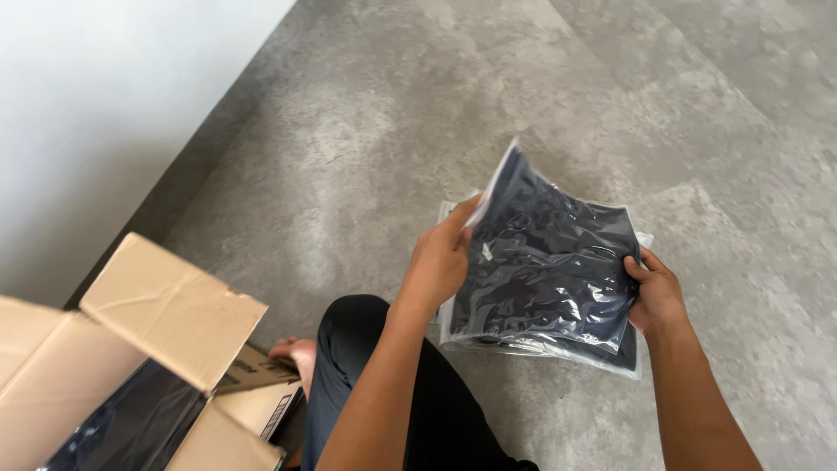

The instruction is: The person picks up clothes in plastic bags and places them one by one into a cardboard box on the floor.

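Observation:
Both hands hold a clear plastic bag with a dark folded garment (549, 262) inside, tilted above the grey floor. My left hand (442, 258) grips its left edge, thumb over the front. My right hand (656, 293) pinches the right edge. Under the held bag lies a stack of similar bagged dark garments (558, 349) on the floor, mostly hidden by it.
An open cardboard box (166, 305) stands at the lower left, flaps up, with more shiny bagged dark items (131, 427) inside. My knee in dark trousers (366, 349) and a bare foot (296, 353) are beside it. A white wall (105, 105) runs along the left.

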